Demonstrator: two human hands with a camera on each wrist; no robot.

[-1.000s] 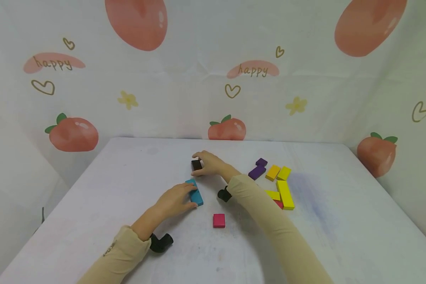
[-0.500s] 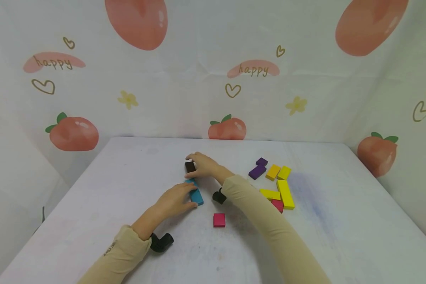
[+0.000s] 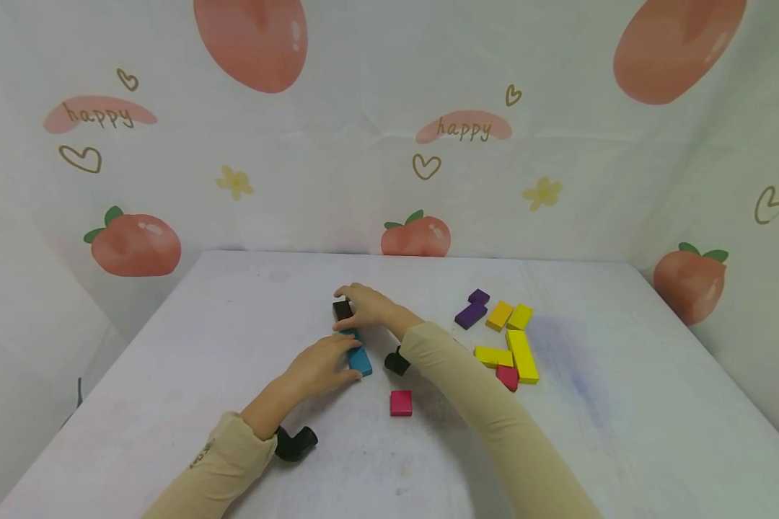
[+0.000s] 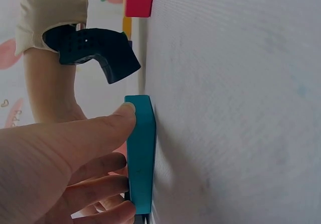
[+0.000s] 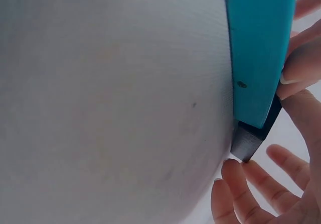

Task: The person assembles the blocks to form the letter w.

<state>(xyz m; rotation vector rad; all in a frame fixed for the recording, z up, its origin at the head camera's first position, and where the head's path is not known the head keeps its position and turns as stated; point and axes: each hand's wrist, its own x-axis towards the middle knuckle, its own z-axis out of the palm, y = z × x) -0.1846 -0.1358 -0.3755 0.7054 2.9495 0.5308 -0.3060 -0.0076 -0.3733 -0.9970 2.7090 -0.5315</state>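
On the white table, a flat blue block [image 3: 360, 361] lies under my left hand [image 3: 318, 366]. Thumb and fingers grip it, the thumb at its near end, as the left wrist view shows along the teal-blue side [image 4: 141, 153]. A black block [image 3: 342, 310] sits just beyond, its near end up against the blue block's far end. My right hand [image 3: 371, 305] holds the black block, thumb near the joint and fingers around the far end. In the right wrist view the black block [image 5: 247, 142] shows partly behind the blue one [image 5: 261, 53].
Nearer me lies a red square block [image 3: 400, 404]. To the right are purple blocks [image 3: 471, 315], an orange block [image 3: 499, 316], several yellow blocks [image 3: 522, 357] and another red block [image 3: 507, 377]. A patterned curtain [image 3: 337, 144] hangs behind the table.
My right hand has moved the black block left and slightly nearer, from apart to the blue block's far end. The left hand and the blue block have stayed in place.
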